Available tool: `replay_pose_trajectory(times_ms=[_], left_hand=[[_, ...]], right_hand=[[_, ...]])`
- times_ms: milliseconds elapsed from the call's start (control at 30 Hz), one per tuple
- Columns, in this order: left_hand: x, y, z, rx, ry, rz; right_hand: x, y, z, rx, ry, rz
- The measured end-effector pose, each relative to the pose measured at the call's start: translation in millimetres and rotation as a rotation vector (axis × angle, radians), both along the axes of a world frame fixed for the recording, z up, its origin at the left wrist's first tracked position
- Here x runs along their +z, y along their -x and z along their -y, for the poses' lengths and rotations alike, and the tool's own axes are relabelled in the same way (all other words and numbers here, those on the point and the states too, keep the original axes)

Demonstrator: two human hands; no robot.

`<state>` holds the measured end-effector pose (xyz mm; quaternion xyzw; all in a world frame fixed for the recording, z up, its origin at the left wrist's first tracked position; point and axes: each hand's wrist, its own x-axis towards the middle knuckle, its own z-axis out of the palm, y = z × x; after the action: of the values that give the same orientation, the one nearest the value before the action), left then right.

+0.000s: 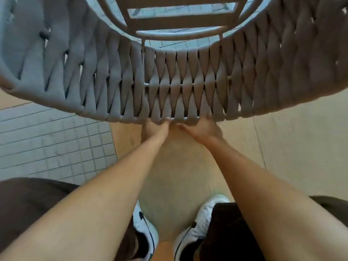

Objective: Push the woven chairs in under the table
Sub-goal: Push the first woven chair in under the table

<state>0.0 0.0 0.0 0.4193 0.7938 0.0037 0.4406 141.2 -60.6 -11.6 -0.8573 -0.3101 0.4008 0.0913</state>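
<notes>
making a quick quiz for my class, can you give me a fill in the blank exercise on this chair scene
1. Both hands, left hand and right hand, grip the top rail of the ____ chair back.
2. The person's shoes are mostly ____ in colour.
3. The seat frame has no ____ on it, so the floor shows through.
4. On the person's left, the floor has small square ____.

Missing words: woven; white; cushion; tiles

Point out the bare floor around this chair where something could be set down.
Free: the beige floor right of the right hand, and the small grey tiles left of the left hand. Crowded: the strip between the curved grey woven chair back and the white shoes, taken up by both arms.
</notes>
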Motion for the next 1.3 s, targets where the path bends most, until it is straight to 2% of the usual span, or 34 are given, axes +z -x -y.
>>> replay_pose_trajectory(times_ms=[67,133,233,300,433,567,767,1000,1167,1300], left_hand=[[-25.0,-3.4,-2.8,0.269,0.085,0.059],[-44.0,-3.6,-5.8,0.450,0.143,0.136],[-70.3,-6.1,-12.1,0.550,0.071,0.203],[-81.4,-8.0,-17.9,0.638,0.004,0.267],[-93.4,-11.0,-25.6,0.789,-0.049,0.462],[-97.1,-13.0,-24.2,0.835,-0.065,0.525],[-86.2,-9.7,-21.2,0.758,-0.050,0.524],[-69.3,-5.1,5.1,0.735,-0.055,0.450],[-29.7,2.4,19.4,0.704,-0.041,0.432],[29.5,1.2,36.3,0.678,-0.026,0.228]], right_hand=[[-21.6,2.8,-3.2,-0.289,-0.038,-0.150],[-40.1,3.8,-7.3,-0.598,-0.115,-0.289],[-64.5,2.0,-15.2,-0.987,-0.182,-0.363],[-75.8,2.5,-16.7,-1.147,-0.227,-0.389],[-84.7,-3.4,-20.3,-1.319,-0.364,-0.508],[-83.8,-6.5,-22.7,-1.396,-0.438,-0.608],[-76.1,-3.8,-14.8,-1.382,-0.451,-0.690],[-54.3,4.7,0.7,-1.441,-0.487,-0.741],[-12.8,9.4,9.9,-1.478,-0.481,-0.697],[36.7,13.9,22.9,-1.459,-0.480,-0.659]])
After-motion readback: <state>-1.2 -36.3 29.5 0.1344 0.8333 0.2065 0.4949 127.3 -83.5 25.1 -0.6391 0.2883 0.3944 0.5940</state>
